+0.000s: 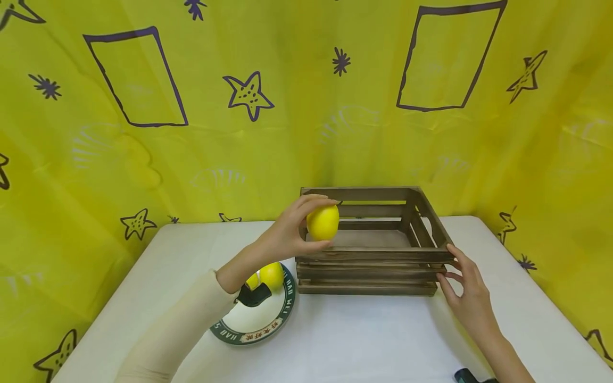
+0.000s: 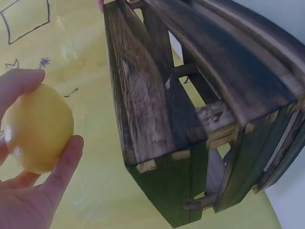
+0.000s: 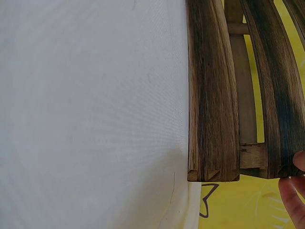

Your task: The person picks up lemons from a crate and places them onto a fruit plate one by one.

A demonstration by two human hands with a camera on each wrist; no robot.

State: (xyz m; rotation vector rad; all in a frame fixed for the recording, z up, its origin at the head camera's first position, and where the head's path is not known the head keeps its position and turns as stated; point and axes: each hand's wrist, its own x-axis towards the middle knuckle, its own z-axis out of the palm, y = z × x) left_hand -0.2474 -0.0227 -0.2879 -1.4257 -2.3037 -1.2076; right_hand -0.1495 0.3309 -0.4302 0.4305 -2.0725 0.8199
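My left hand (image 1: pixel 293 227) holds a yellow lemon (image 1: pixel 323 223) between thumb and fingers, near the top left front corner of a brown slatted wooden crate (image 1: pixel 369 274). In the left wrist view the lemon (image 2: pixel 40 129) is apart from the crate (image 2: pixel 152 109). With thumb and fingers, my right hand (image 1: pixel 469 287) grips the crate's right front corner. Only some fingertips (image 3: pixel 291 195) of that hand show in the right wrist view, at the end of a slat. The crate's visible floor is bare.
Left of the crate stands a white plate with a green lettered rim (image 1: pixel 289 300), bearing yellow lemons (image 1: pixel 271 276) partly hidden by the left wrist. A white cloth covers the table (image 1: pixel 364 340). Behind hangs a yellow patterned curtain (image 1: pixel 287 154). A dark object (image 1: pixel 465 376) shows by the right forearm.
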